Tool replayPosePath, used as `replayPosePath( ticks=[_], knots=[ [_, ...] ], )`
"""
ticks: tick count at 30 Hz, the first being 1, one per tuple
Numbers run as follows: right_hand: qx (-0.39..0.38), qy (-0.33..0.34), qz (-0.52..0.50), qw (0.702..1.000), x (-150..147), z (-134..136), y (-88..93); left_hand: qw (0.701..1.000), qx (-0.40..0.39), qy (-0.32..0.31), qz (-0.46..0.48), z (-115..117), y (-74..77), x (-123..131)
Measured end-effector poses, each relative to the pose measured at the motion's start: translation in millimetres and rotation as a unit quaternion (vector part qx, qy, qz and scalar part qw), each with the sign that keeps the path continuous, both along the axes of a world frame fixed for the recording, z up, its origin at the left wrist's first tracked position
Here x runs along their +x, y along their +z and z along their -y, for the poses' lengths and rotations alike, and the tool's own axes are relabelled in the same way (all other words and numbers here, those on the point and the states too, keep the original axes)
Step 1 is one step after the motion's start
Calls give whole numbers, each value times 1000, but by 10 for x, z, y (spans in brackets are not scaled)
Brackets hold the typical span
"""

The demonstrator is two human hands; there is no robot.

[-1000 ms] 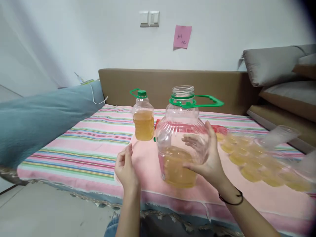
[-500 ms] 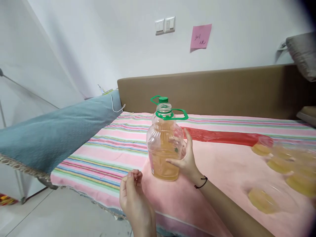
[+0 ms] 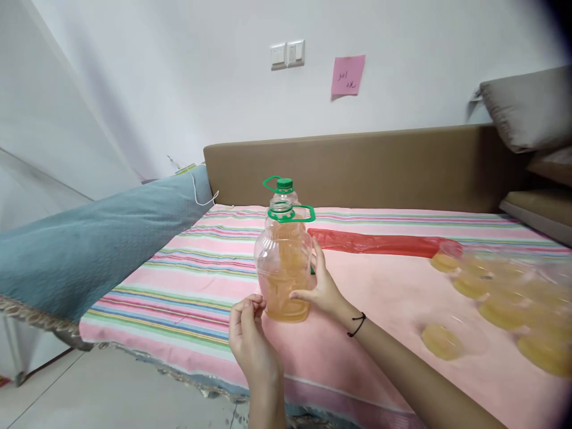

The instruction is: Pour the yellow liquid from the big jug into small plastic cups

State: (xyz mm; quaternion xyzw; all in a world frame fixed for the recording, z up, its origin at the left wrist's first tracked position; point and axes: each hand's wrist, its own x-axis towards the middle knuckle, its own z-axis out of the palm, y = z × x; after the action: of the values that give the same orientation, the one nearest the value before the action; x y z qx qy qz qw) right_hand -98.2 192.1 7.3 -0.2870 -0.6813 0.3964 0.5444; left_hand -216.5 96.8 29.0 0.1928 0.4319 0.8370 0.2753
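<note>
A clear plastic jug [image 3: 283,262] with a green collar and handle, no cap, holds yellow liquid in its lower part and stands on the pink cloth [image 3: 379,298]. My right hand [image 3: 322,288] grips its right side. My left hand [image 3: 250,333] hovers just left of the jug's base, fingers curled together with nothing visible in them. Directly behind the jug stands a smaller bottle [image 3: 283,189] with a green cap and handle.
Several clear cups of yellow liquid [image 3: 491,298] sit on the cloth at the right. A red plastic strip [image 3: 379,243] lies behind them. A blue-grey blanket [image 3: 98,238] covers the left; a brown headboard [image 3: 379,167] runs along the wall, and cushions [image 3: 527,107] are stacked at the far right.
The view has pulled back and swung left. The jug now stands in front of the small bottle, farther from me, my right hand still on it. My left hand's fingers have curled.
</note>
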Motion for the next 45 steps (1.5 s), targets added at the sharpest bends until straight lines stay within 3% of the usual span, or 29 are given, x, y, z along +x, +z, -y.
replayPosePath(
  ticks=[5, 12, 16, 20, 23, 26, 32, 39, 45],
  knots=[
    [-2, -32, 0, 999, 414, 225, 100, 999, 1, -27, -35, 15, -27, 56],
    [18, -186, 64, 980, 1842, 836, 170, 976, 30, -67, -204, 67, -42, 409],
    [-25, -278, 81, 957, 2601, 1179, 62, 942, 42, -181, -281, 109, -7, 828],
    [-73, -334, 99, 935, 3038, 1395, -111, 880, 9, -325, -347, 110, -41, 1293],
    [-119, -317, 101, 936, 3123, 1478, -215, 824, -17, -389, -413, 74, -173, 1602],
    [-143, -285, 111, 941, 3082, 1498, -270, 795, -37, -412, -443, 26, -356, 1848],
    [-181, -259, 134, 939, 2921, 1477, -292, 799, -56, -397, -448, -109, -559, 2138],
    [-208, -264, 148, 930, 2762, 1465, -273, 797, -51, -370, -475, -234, -553, 2270],
    [-219, -304, 87, 923, 2713, 1390, -254, 789, -59, -360, -494, -214, -549, 2313]
  ],
)
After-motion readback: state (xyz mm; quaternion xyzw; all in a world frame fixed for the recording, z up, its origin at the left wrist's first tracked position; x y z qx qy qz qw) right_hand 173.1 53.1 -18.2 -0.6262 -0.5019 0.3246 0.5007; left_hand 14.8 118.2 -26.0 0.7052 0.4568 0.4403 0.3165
